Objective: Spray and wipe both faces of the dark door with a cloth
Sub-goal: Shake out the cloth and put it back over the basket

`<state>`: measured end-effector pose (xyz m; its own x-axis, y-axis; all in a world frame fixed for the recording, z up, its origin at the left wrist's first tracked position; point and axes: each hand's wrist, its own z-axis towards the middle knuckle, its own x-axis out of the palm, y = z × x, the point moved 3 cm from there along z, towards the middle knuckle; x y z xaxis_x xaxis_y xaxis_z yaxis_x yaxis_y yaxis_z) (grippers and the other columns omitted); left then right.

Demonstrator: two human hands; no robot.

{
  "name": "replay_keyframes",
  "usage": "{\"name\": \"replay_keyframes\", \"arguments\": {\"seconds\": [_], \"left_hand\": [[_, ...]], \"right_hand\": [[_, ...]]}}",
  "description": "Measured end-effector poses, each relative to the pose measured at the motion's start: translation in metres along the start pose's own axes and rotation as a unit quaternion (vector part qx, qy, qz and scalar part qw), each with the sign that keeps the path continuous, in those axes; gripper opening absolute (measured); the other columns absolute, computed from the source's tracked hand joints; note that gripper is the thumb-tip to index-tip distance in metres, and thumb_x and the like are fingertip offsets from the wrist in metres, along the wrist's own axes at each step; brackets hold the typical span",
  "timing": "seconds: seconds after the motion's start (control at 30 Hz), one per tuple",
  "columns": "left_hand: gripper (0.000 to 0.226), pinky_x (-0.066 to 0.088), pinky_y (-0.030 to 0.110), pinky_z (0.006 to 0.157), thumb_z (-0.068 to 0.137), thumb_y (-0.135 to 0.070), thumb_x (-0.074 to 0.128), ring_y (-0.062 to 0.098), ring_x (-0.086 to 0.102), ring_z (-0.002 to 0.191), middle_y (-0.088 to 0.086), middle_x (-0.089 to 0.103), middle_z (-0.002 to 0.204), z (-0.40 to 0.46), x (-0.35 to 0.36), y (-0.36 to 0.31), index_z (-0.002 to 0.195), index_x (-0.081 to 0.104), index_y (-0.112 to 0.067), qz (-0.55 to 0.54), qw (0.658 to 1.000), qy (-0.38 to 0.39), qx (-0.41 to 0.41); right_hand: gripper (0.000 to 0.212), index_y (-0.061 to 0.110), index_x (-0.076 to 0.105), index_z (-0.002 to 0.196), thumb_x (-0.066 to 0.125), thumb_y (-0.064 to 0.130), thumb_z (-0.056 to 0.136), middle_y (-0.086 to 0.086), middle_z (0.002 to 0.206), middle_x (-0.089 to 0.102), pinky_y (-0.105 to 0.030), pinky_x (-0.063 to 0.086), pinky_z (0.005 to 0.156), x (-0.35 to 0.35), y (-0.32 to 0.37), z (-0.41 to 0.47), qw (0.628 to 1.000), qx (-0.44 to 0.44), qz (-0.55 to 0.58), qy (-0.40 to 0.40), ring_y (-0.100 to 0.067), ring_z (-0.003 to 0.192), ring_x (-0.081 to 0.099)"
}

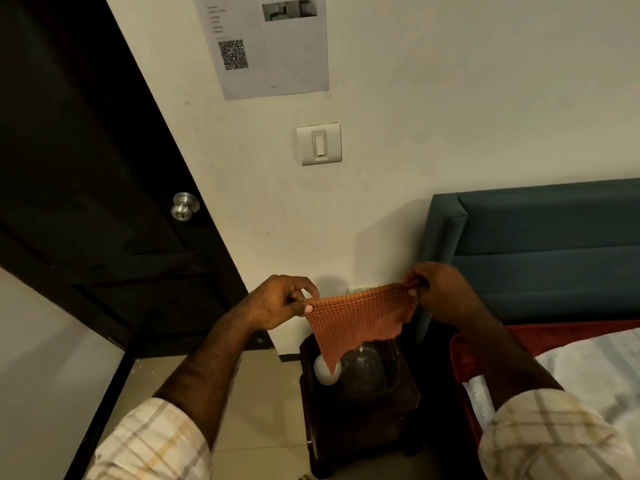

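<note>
An orange waffle-weave cloth (360, 318) hangs spread between my two hands, above a dark bedside table. My left hand (280, 303) pinches its left top corner. My right hand (438, 289) pinches the right top corner, slightly higher. The dark door (86, 161) stands at the left, with a silver round knob (184, 206) near its right edge. My hands are to the right of the door and apart from it. A white rounded object (325, 370), partly hidden by the cloth's lower tip, sits on the table; I cannot tell what it is.
The dark wooden bedside table (363, 407) carries a clear plastic item. A bed with a blue headboard (540, 251) and a red blanket fills the right. A light switch (319, 143) and a printed sheet (270, 43) are on the cream wall. A light panel (45, 368) lies lower left.
</note>
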<state>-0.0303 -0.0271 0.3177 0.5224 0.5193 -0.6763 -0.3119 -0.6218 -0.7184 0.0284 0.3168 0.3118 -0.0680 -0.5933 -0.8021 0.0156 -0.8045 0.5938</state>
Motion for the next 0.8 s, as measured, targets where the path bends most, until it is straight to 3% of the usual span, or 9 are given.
{"name": "replay_keyframes", "arguments": {"seconds": [0.13,0.23,0.33,0.37,0.4,0.47,0.57,0.67,0.8], "left_hand": [[0.026,0.061,0.042,0.099,0.096,-0.020,0.078,0.006,0.078,0.093,-0.007,0.083,0.094,0.004,-0.003,0.005,0.121,0.077,-0.020,-0.011,1.000,-0.021,-0.013],[0.012,0.062,0.036,0.095,0.096,-0.012,0.077,0.012,0.078,0.096,-0.004,0.082,0.097,0.004,-0.005,0.003,0.106,0.081,-0.014,-0.046,0.999,-0.009,0.009],[0.011,0.058,0.039,0.094,0.102,-0.010,0.066,0.026,0.071,0.096,0.013,0.075,0.094,0.002,-0.011,-0.002,0.096,0.073,-0.003,-0.220,0.975,-0.003,0.029],[0.015,0.056,0.041,0.093,0.104,-0.014,0.062,0.028,0.066,0.093,0.014,0.069,0.091,0.002,-0.010,-0.003,0.095,0.068,-0.004,-0.294,0.956,-0.003,0.019],[0.018,0.055,0.043,0.092,0.106,-0.018,0.058,0.029,0.062,0.089,0.013,0.065,0.089,0.004,-0.008,-0.004,0.094,0.065,-0.008,-0.353,0.935,-0.007,0.000],[0.024,0.058,0.050,0.090,0.109,-0.026,0.054,0.031,0.058,0.087,0.014,0.063,0.092,0.014,0.002,-0.004,0.097,0.066,-0.010,-0.413,0.908,-0.032,-0.064],[0.026,0.060,0.046,0.085,0.109,-0.028,0.056,0.032,0.060,0.093,0.017,0.068,0.102,0.026,0.013,-0.006,0.107,0.069,-0.006,-0.433,0.889,-0.097,-0.110],[0.031,0.062,0.039,0.083,0.106,-0.018,0.058,0.034,0.060,0.099,0.020,0.069,0.111,0.026,0.010,-0.009,0.123,0.063,0.007,-0.481,0.866,-0.117,-0.071],[0.009,0.056,0.045,0.092,0.107,-0.009,0.057,0.028,0.065,0.099,0.015,0.070,0.103,0.013,-0.006,-0.027,0.107,0.062,-0.002,-0.439,0.891,-0.104,0.056]], "right_hand": [[0.020,0.023,0.077,0.100,0.079,0.005,0.092,0.009,0.095,0.068,-0.016,0.042,0.071,0.005,-0.010,0.002,1.000,0.016,-0.010,0.015,-0.012,0.090,0.066],[0.019,0.020,0.078,0.093,0.077,0.002,0.093,0.013,0.087,0.064,-0.014,0.042,0.070,0.005,-0.013,0.001,0.999,0.014,0.000,0.042,-0.015,0.086,0.066],[0.011,0.005,0.076,0.091,0.073,-0.006,0.094,-0.008,0.086,0.075,-0.020,0.053,0.077,0.000,-0.020,-0.004,0.975,0.023,0.215,0.044,-0.016,0.080,0.068],[0.004,-0.004,0.074,0.098,0.071,-0.005,0.096,-0.015,0.089,0.074,-0.026,0.057,0.076,-0.001,-0.020,-0.005,0.945,0.043,0.320,0.042,-0.021,0.084,0.069],[0.010,-0.011,0.071,0.103,0.069,-0.002,0.099,-0.018,0.090,0.072,-0.029,0.060,0.072,0.002,-0.022,-0.003,0.916,0.079,0.393,0.031,-0.026,0.085,0.068],[0.011,-0.007,0.072,0.106,0.069,0.003,0.100,-0.013,0.089,0.077,-0.030,0.062,0.065,0.011,-0.022,0.002,0.888,0.149,0.436,-0.003,-0.031,0.085,0.070],[0.011,-0.001,0.075,0.107,0.070,0.007,0.101,-0.014,0.098,0.081,-0.040,0.063,0.082,0.020,-0.023,0.011,0.883,0.154,0.438,-0.066,-0.032,0.093,0.075],[0.014,0.002,0.073,0.109,0.062,0.009,0.105,-0.016,0.100,0.077,-0.046,0.058,0.087,0.021,-0.025,0.007,0.840,0.125,0.520,-0.096,-0.030,0.093,0.071],[0.015,0.014,0.077,0.100,0.062,0.014,0.103,-0.015,0.097,0.073,-0.043,0.062,0.073,0.008,-0.018,-0.008,0.821,0.025,0.568,-0.052,-0.028,0.084,0.072]]}}
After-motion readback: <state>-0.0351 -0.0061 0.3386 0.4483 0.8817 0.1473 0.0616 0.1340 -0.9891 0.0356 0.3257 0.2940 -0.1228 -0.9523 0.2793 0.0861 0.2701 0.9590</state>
